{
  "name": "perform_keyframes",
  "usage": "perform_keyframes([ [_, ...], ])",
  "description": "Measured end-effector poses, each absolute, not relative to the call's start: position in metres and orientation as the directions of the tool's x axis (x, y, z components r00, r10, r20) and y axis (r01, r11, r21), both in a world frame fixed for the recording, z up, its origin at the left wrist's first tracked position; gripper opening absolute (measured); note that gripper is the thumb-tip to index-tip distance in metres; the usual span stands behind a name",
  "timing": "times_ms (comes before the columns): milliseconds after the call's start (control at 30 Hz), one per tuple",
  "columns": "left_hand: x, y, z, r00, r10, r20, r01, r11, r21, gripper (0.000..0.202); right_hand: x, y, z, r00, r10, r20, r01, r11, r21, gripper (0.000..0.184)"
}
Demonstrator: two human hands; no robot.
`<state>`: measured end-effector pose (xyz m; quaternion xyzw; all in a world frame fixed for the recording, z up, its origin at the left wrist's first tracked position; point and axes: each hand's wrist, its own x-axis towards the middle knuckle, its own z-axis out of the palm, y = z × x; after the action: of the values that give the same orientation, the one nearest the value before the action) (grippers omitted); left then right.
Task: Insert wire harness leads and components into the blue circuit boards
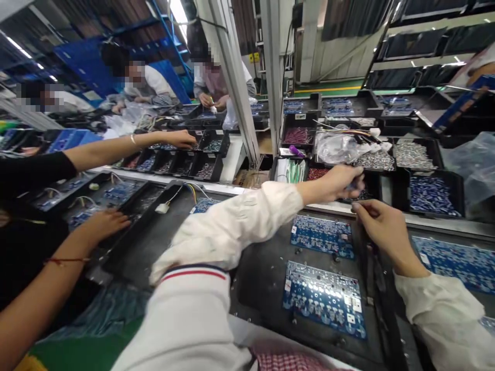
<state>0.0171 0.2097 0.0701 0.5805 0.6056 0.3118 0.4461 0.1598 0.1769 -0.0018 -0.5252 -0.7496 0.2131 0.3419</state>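
Note:
My left hand point(338, 184) reaches over a black bin of small dark parts point(364, 195), fingers curled together; whatever they hold is too small to make out. Close to it, above the tray's far edge, my right hand point(382, 226) has thumb and forefinger pinched together, and anything between them is hidden. Below the hands, a black tray point(263, 288) holds two blue circuit boards, the far board point(323, 234) and the near board point(325, 299), lying flat one behind the other.
Beyond the tray stand bins of blue components point(433, 195), pale components point(413, 154) and dark red components point(297, 135). A plastic bag point(336, 147) with white connectors lies over the bins. At left, a co-worker's arms point(116, 149) reach over other bins and trays. A metal post point(240, 87) rises behind.

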Motion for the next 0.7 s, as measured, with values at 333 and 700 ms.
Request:
perform_keyframes([
  [333, 0.080, 0.279, 0.046, 0.240, 0.971, 0.006, 0.452, -0.117, 0.884, 0.026, 0.179, 0.193, 0.011, 0.006, 0.949, 0.316, 0.691, 0.224, -0.687, 0.032],
  [700, 0.126, 0.315, 0.078, 0.305, 0.936, 0.174, 0.770, -0.350, 0.534, 0.014, 0.209, 0.209, -0.009, 0.084, 0.954, 0.289, 0.731, 0.138, -0.669, 0.036],
])
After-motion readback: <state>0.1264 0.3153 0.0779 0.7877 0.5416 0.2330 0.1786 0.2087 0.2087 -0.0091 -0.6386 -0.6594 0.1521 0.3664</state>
